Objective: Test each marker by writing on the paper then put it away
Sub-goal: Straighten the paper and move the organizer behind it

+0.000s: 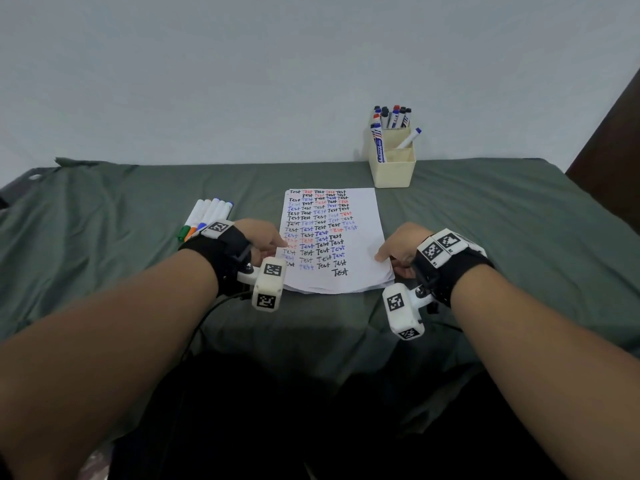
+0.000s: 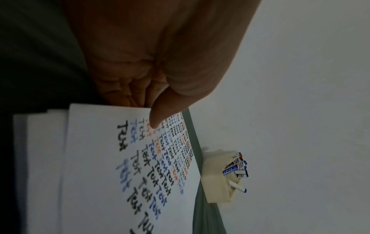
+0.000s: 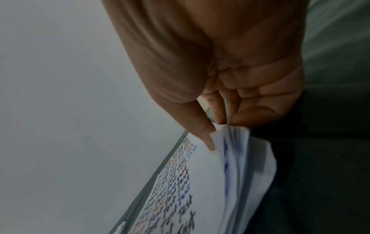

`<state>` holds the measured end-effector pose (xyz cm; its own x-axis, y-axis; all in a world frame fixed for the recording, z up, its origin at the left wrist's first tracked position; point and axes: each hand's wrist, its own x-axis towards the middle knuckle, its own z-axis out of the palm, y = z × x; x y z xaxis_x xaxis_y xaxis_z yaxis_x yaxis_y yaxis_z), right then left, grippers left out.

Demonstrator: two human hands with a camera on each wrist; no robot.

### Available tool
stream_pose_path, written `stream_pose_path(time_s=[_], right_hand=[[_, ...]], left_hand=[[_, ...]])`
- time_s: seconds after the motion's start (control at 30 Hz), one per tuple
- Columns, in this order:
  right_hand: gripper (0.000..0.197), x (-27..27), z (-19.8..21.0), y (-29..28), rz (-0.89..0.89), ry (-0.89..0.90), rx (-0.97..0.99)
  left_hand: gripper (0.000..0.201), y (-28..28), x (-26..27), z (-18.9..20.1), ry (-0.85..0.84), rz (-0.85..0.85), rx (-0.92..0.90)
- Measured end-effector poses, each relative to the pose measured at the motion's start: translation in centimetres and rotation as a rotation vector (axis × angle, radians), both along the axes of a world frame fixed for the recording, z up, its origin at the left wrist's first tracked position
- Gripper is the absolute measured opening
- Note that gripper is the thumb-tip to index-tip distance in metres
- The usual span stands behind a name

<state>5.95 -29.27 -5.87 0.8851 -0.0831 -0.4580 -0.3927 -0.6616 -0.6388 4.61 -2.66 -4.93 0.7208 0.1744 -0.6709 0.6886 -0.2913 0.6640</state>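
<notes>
Green cloth [image 1: 138, 271] covers the table in front of me, with a pale wall behind it.

At the middle lies the paper [image 1: 360, 216], a white sheet on a small stack, its long side running away from me. Rows of the word "Test" in black, blue and red fill most of it; the lower right part is blank.

My left hand [image 1: 263, 237] pinches the sheet's left edge: in the left wrist view the thumb [image 2: 158, 117] presses on top of the writing while the fingers [image 2: 130, 93] sit beneath the edge.

My right hand [image 1: 401, 244] grips the near right corner. In the right wrist view the thumb [image 3: 202, 134] lies on top and the fingers [image 3: 246, 115] curl under, and several sheet edges fan out there, slightly lifted and blurred.

Left of the paper, just beyond my left wrist, a row of markers [image 1: 211, 213] lies flat on the cloth, side by side, white barrels with green, orange and blue ends showing nearest me.

Beyond the paper's far right corner stands a cream holder [image 1: 393, 171] with stepped compartments. The rear one is packed with upright capped pens [image 1: 391, 116] in blue, red and black; one blue-capped pen [image 1: 410, 137] leans alone in the middle one.
</notes>
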Motion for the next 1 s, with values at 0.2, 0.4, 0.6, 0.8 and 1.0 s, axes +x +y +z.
stream_pose_path(time_s=[0.2, 0.4, 0.6, 0.8, 1.0], right_hand=[[0.015, -0.1, -0.5, -0.4, 0.031, 0.005, 0.019], [0.025, -0.4, -0.6, -0.8, -0.013, 0.093, 0.244], [0.035, -0.1, -1.5, -1.4, -0.031, 0.107, 0.409], [0.031, 0.2, -1.8, -1.5, -0.006, 0.099, 0.42], [0.054, 0.6, -2.5, -1.2, -0.008, -0.025, 0.442]], left_hand=[[0.034, -0.7, -0.5, -1.8, -0.159, -0.066, 0.119], [0.049, -0.3, -0.9, -2.9, -0.292, -0.031, 0.036], [0.047, 1.2, -1.3, -2.3, -0.179, -0.139, -0.151], [0.059, 1.7, -1.3, -2.3, -0.123, -0.213, -0.183], [0.078, 1.8, -1.2, -2.6, -0.243, -0.195, -0.221]])
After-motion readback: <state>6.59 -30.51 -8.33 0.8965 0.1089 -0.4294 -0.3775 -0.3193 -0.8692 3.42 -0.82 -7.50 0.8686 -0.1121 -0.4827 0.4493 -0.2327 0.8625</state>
